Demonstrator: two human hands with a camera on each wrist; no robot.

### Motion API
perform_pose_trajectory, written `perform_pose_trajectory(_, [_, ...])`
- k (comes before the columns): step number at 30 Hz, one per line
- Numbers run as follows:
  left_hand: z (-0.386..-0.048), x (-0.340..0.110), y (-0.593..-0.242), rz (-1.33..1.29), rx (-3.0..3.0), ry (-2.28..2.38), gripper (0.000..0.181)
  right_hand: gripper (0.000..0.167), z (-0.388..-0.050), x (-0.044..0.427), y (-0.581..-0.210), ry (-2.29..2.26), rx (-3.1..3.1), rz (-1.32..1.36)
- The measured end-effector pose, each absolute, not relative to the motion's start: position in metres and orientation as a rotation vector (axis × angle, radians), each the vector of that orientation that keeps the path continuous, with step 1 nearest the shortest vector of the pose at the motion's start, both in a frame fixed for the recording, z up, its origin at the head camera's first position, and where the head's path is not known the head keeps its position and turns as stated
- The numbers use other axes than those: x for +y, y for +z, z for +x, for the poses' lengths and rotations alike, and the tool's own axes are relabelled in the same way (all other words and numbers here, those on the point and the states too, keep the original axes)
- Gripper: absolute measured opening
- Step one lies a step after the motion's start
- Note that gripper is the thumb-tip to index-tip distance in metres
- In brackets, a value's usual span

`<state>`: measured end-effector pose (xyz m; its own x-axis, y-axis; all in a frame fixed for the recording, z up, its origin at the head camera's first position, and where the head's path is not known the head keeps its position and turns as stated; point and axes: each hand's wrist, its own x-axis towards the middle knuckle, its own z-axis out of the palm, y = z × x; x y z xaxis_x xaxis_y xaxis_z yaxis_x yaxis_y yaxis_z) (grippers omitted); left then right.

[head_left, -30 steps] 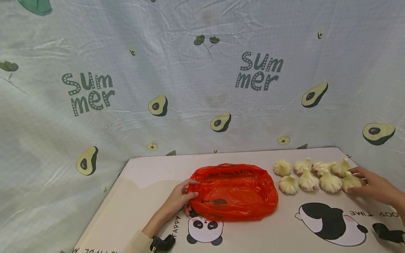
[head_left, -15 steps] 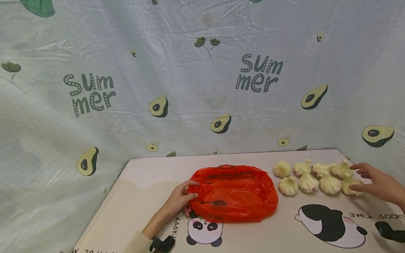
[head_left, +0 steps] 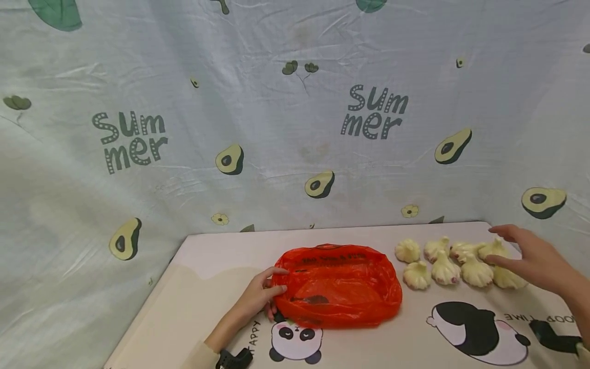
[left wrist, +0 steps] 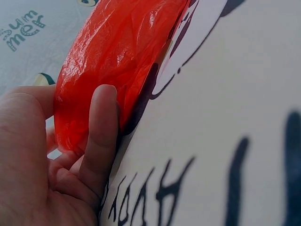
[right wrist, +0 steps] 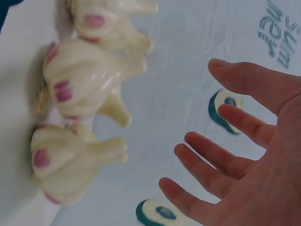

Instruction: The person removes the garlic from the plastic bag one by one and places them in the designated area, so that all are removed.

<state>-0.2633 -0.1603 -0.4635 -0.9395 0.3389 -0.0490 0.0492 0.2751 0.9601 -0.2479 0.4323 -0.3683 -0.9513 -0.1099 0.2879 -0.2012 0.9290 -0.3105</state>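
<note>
A red plastic bag (head_left: 341, 287) lies spread on the table, its mouth facing up. At its left rim, my left hand (head_left: 253, 300) pinches the film between thumb and fingers; the left wrist view shows the bag's red edge (left wrist: 110, 52) between them. Several whitish garlic bulbs (head_left: 445, 270) with purple marks stand in two rows right of the bag. My right hand (head_left: 536, 256) hovers over the right end of these rows, fingers spread and holding nothing. In the right wrist view, the nearest garlic bulb (right wrist: 70, 160) is apart from the fingertips.
The table (head_left: 221, 256) has printed pandas and lettering. Behind it hangs a pale cloth (head_left: 267, 102) with avocado prints, which also covers both sides. A dark strap piece (head_left: 553, 337) sits at my right wrist, another (head_left: 235, 359) at my left.
My right hand has let go of the front-right garlic bulb and risen up and left above the rows; the bulb stays in place. My left hand keeps its hold on the bag.
</note>
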Motion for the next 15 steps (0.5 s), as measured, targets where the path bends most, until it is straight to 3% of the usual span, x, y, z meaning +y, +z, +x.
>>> perform_pose_trajectory(15, [-0.262, -0.164, -0.463, 0.362, 2.288, 1.735, 0.047, 0.063, -0.247, 0.390, -0.362, 0.637, -2.773, 0.449])
